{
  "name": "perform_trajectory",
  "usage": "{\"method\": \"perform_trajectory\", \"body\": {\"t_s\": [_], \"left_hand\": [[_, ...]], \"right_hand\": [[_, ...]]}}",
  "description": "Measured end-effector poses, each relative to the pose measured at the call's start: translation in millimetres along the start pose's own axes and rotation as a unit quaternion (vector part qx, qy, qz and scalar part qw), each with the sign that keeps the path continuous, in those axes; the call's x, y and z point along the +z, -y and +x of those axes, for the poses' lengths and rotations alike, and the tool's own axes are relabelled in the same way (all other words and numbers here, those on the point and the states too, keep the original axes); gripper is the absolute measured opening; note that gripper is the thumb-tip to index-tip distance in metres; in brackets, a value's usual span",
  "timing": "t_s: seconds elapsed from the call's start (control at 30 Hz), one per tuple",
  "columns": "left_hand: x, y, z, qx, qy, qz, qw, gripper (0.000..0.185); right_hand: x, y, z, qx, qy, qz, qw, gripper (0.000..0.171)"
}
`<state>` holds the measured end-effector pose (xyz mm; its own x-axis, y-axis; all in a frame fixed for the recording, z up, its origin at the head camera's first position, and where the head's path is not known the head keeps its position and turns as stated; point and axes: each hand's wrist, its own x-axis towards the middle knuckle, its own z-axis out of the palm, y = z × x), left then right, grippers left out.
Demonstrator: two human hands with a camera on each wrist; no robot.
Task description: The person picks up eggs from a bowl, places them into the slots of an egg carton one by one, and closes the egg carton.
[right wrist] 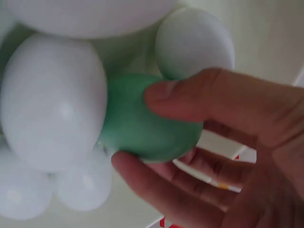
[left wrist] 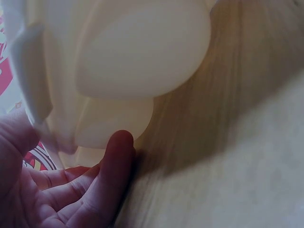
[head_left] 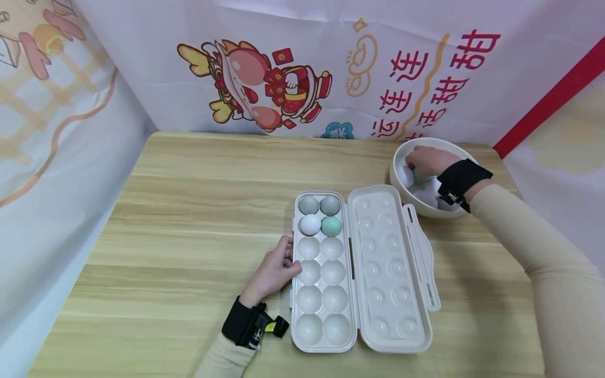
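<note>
In the head view, an egg carton (head_left: 309,299) lies unfolded on the table. Its far end holds two grey-green eggs (head_left: 330,205), then a white egg (head_left: 310,224) beside a light green egg (head_left: 331,226). My left hand (head_left: 271,273) grips the carton's left side; the thumb is at the rim, and the left wrist view shows fingers against the rounded cups (left wrist: 142,52). Inside a cream bowl (head_left: 423,209), my right hand (head_left: 434,160) pinches a green egg (right wrist: 147,128) between thumb and fingers. Several white eggs (right wrist: 54,102) surround it.
The carton's dimpled lid (head_left: 389,283) lies folded out to the right, its latch flap (head_left: 422,257) along the outer edge. The bowl stands at the far right, close to the lid's far corner. A printed cloth (head_left: 293,21) hangs behind the wooden table (head_left: 189,210).
</note>
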<state>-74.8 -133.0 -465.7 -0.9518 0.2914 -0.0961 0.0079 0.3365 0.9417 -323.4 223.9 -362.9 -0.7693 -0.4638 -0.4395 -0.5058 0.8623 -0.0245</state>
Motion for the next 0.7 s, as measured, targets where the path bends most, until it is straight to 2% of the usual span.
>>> {"method": "perform_trajectory", "body": {"t_s": [0.13, 0.23, 0.3, 0.57, 0.7], "left_hand": [[-1.2, -15.7, -4.3, -0.003, 0.000, -0.001, 1.0000, 0.037], [-3.7, -31.1, -8.4, -0.006, 0.002, -0.005, 1.0000, 0.035], [-3.7, -34.4, -9.5, -0.008, 0.001, -0.006, 0.9999, 0.034], [1.3, -4.5, -2.4, 0.000, -0.001, -0.011, 0.9999, 0.039], [1.0, 1.0, -0.7, 0.003, 0.003, -0.014, 0.9999, 0.039]], "right_hand": [[-4.9, -3.7, -6.7, -0.031, 0.018, 0.015, 0.999, 0.031], [-9.7, -2.7, -12.2, -0.042, 0.020, 0.022, 0.999, 0.034], [-12.2, -1.7, -15.8, -0.041, 0.020, 0.021, 0.999, 0.035], [-15.2, -1.5, -24.7, -0.035, 0.025, 0.031, 0.999, 0.039], [-13.6, -4.7, -25.3, -0.034, 0.022, 0.027, 0.999, 0.038]]}}
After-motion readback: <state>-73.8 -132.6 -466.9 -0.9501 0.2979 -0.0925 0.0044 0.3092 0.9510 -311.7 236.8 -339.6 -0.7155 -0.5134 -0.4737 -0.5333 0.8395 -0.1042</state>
